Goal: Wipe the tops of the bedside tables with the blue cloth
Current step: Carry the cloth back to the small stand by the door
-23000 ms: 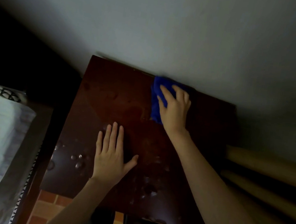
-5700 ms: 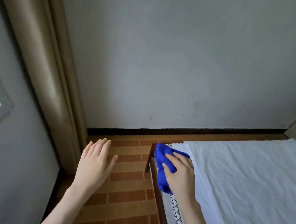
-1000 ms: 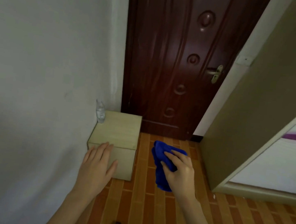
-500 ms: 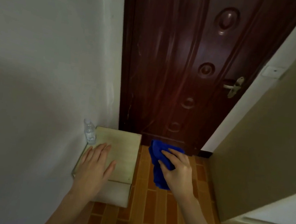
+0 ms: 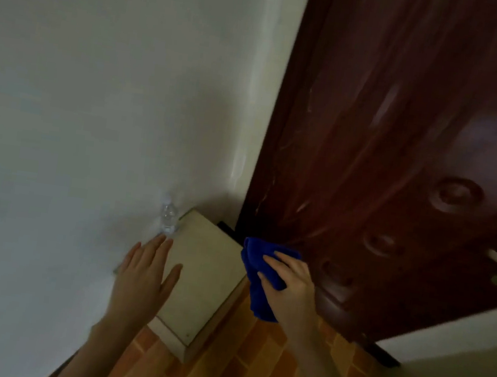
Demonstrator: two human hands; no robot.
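Right hand (image 5: pixel 289 291) grips blue cloth (image 5: pixel 256 271), seemingly above table (image 5: pixel 207 274).

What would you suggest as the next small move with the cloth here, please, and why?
Probably bring the right hand, which grips the blue cloth, leftward and down onto the pale bedside table. The cloth hangs beside the table's right edge, not on its top. The left hand is open over the left side, and a small bottle stands at the far corner, so start mid-top.
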